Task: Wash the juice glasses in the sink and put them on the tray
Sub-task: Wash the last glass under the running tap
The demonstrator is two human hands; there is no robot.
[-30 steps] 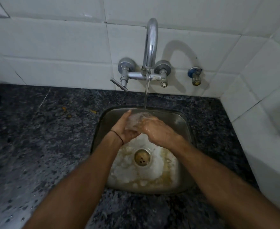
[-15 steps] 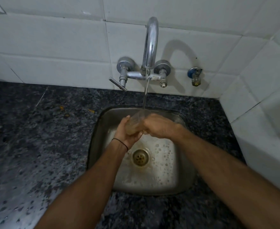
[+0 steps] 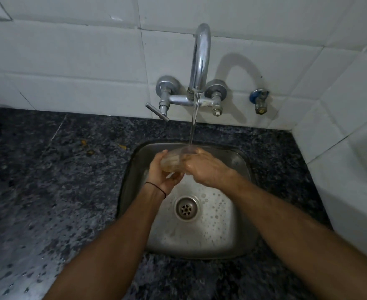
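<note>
A clear juice glass (image 3: 173, 161) lies tilted on its side over the steel sink (image 3: 242, 174), under the thin stream from the chrome tap (image 3: 200, 61). My left hand (image 3: 163, 173) cups the glass from below and the left. My right hand (image 3: 204, 167) wraps over its right end, where the fingers hide the rim. The glass looks cloudy with a brownish tint. No tray is in view.
Dark speckled granite counter (image 3: 48, 180) surrounds the sink, wet with droplets at the left. White tiled walls (image 3: 351, 126) rise behind and close on the right. A lever handle (image 3: 157, 112) juts from the tap's left valve. The sink drain (image 3: 187, 208) sits below my hands.
The foamy, brownish water in the sink basin has drained away, leaving bubbles. My hands have kept the glass under the stream, turning it slightly.
</note>
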